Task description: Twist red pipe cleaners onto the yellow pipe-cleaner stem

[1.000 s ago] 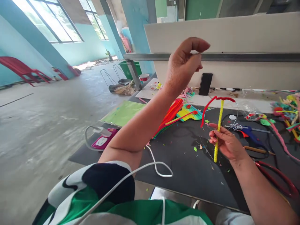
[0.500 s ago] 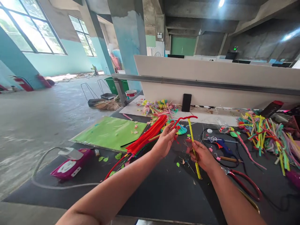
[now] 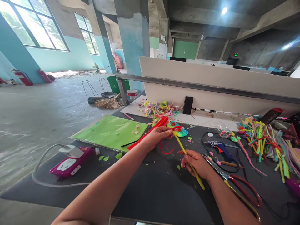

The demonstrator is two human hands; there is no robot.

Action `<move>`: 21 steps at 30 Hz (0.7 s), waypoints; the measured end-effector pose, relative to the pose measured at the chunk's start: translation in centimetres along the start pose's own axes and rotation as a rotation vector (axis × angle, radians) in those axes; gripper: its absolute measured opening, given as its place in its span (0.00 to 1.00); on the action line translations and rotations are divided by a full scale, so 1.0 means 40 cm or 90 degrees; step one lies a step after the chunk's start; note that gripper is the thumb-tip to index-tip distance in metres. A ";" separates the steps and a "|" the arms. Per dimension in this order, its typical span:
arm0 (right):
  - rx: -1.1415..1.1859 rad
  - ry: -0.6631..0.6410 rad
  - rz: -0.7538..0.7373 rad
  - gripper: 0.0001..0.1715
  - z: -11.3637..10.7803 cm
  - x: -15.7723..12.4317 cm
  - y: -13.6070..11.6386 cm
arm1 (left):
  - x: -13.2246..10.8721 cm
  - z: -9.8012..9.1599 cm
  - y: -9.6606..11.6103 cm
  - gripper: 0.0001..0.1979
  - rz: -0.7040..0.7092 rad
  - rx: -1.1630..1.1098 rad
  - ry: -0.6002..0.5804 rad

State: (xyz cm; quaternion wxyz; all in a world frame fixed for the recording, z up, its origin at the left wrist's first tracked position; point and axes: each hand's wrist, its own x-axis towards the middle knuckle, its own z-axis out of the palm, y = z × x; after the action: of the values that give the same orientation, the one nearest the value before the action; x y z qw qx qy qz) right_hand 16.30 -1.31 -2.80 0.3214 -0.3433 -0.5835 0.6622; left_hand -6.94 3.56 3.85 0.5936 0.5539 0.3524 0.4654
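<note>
On the black table (image 3: pixel 164 193), both hands pinch a yellow pipe cleaner (image 3: pixel 187 159); its red wrap (image 3: pixel 167 147) is partly hidden.

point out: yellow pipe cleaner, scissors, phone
yellow pipe cleaner (image 3: pixel 181 147), head view, mid-stem between the hands
scissors (image 3: pixel 245 187), head view, red handle loop
phone (image 3: pixel 187 105), head view, middle of its dark face

Two bare forearms reach forward from the lower edge of the view. The left hand (image 3: pixel 157 135) lies farther out, palm turned inward, its fingers (image 3: pixel 169 132) pinched together at the tips. The right hand (image 3: pixel 196 163) sits nearer the body, knuckles up, fingers curled closed in a loose fist, wrist straight.
</note>
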 end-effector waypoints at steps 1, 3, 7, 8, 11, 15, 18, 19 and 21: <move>-0.003 -0.012 0.005 0.25 0.001 -0.001 0.000 | 0.000 0.003 -0.003 0.18 -0.002 0.018 -0.008; 0.006 -0.032 0.021 0.25 0.002 -0.002 0.000 | 0.001 0.010 -0.011 0.17 0.001 0.038 -0.002; 0.078 -0.064 0.050 0.24 0.003 0.001 0.005 | 0.001 0.020 -0.022 0.15 0.028 0.019 0.046; 0.099 -0.078 0.057 0.24 0.003 0.001 0.006 | 0.000 0.023 -0.024 0.16 0.035 0.012 0.049; 0.146 -0.112 0.070 0.22 -0.001 0.000 0.009 | -0.006 0.030 -0.025 0.16 0.052 -0.001 0.041; 0.169 -0.138 0.081 0.22 -0.005 -0.004 0.004 | -0.010 0.035 -0.026 0.17 0.049 -0.022 0.033; 0.161 -0.152 0.090 0.23 -0.005 -0.004 0.002 | -0.010 0.033 -0.026 0.17 0.037 -0.020 0.024; 0.157 -0.152 0.090 0.23 -0.005 -0.003 0.001 | -0.009 0.032 -0.025 0.17 0.033 -0.025 0.020; 0.148 -0.133 0.080 0.23 -0.007 -0.001 0.001 | -0.009 0.029 -0.023 0.17 0.021 -0.061 0.012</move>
State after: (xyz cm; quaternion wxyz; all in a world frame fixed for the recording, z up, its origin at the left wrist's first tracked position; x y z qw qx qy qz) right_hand 16.56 -1.20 -2.84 0.2542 -0.2687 -0.5108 0.7760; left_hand -5.83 2.90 3.07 0.6083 0.5265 0.3259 0.4966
